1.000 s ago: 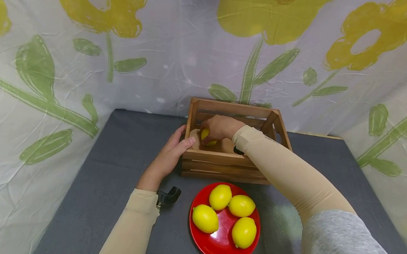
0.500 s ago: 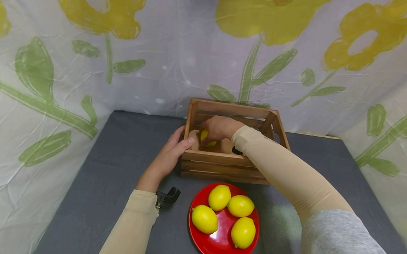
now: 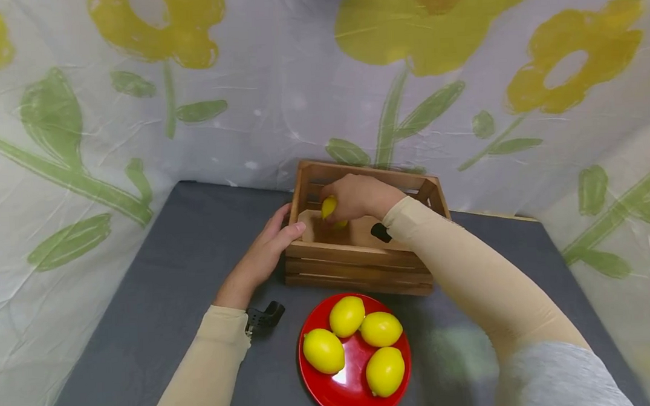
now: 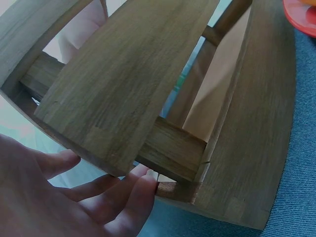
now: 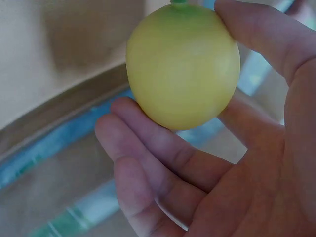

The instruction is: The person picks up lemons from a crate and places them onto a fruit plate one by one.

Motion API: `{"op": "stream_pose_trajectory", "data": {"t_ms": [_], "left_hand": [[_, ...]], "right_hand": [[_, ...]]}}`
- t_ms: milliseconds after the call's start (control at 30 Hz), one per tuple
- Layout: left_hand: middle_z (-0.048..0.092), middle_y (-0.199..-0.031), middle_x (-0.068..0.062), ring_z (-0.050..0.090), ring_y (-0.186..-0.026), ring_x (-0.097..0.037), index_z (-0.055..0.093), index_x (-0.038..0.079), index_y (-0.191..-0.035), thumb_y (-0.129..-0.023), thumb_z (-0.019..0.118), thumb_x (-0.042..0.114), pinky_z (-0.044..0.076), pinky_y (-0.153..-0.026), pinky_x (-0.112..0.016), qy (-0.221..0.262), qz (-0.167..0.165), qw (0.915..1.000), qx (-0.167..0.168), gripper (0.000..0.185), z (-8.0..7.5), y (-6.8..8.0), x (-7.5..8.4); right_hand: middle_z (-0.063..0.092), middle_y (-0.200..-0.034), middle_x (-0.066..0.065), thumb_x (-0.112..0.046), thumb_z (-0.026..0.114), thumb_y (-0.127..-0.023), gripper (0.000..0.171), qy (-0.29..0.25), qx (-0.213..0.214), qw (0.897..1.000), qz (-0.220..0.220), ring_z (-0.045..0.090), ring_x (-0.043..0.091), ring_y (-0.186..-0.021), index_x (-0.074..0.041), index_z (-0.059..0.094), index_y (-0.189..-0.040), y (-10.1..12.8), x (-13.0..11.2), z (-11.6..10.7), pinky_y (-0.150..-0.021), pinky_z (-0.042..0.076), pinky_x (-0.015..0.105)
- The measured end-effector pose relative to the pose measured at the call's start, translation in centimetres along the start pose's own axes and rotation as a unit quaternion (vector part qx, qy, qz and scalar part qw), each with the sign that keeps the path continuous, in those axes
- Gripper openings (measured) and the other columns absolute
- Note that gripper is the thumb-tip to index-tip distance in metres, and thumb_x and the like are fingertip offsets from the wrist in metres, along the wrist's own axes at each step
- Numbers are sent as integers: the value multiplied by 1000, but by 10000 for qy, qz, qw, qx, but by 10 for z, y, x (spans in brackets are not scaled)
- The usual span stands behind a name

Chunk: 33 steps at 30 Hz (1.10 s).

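Observation:
Inside the slatted wooden crate [image 3: 354,256], my right hand [image 3: 360,195] holds a yellow lemon [image 3: 328,207]. In the right wrist view, thumb and fingers hold the lemon [image 5: 182,69], its green stem end at the top. A second patch of yellow shows just below that hand in the head view; I cannot tell whether it is another lemon. My left hand [image 3: 262,251] grips the crate's left end near the front corner, thumb over the rim. The left wrist view has its fingertips [image 4: 140,190] against the edges of the crate's slats [image 4: 123,74].
In front of the crate, a round red plate [image 3: 347,402] bears several lemons [image 3: 381,329]. Both stand on a dark grey table [image 3: 195,233]. Behind and beside it hangs a pale curtain [image 3: 266,96] with yellow flowers and green leaves.
My right hand has lifted the lemon a little from the crate's bottom, its wrist shifting slightly right. The left hand keeps its place on the crate. The head view has shifted slightly.

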<state>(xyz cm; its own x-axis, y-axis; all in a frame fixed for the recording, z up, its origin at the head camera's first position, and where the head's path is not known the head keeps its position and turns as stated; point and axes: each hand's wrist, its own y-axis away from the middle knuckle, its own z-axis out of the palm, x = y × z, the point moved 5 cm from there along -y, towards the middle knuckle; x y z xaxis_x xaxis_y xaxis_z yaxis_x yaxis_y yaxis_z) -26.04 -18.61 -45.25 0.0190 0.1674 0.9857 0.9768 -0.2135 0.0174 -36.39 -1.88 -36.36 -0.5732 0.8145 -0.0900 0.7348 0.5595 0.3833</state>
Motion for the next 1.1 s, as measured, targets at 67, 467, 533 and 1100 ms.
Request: {"op": "stream_pose_trajectory", "data": {"t_ms": [67,467,533,1100], "left_hand": [[29,-171,-15,43,-147,-38,22,24,-172,-103,51,58,31,-126,-66,10,54,10000,-42,82,-2,-2,0],[32,-171,-19,44,-145,-39,21,19,-173,-106,49,53,25,-128,-63,0,191,9998,-8,80,-22,-8,-4],[35,-169,-21,45,-145,-39,22,18,-172,-106,49,52,25,-128,-62,11,226,9997,16,79,-25,-9,-4],[34,-168,-24,38,-147,-40,18,17,-173,-107,47,49,20,-128,-65,-36,298,9995,3,79,-38,-10,0]], "right_hand": [[71,-120,-1,-52,74,-95,61,47,143,9999,2,65,24,-103,-28,62,-150,8,-2,-7,-91,56,42],[72,-115,-4,-59,78,-93,61,84,675,9977,75,65,23,-98,-35,62,-147,52,-16,-38,-84,55,41],[72,-112,-6,-60,78,-92,59,103,832,9965,33,65,23,-97,-37,63,-145,62,-19,-43,-82,54,40],[66,-87,-7,-52,81,-92,59,359,1425,9877,-535,59,17,-78,-36,65,-146,143,-59,-25,-61,48,32]]}}
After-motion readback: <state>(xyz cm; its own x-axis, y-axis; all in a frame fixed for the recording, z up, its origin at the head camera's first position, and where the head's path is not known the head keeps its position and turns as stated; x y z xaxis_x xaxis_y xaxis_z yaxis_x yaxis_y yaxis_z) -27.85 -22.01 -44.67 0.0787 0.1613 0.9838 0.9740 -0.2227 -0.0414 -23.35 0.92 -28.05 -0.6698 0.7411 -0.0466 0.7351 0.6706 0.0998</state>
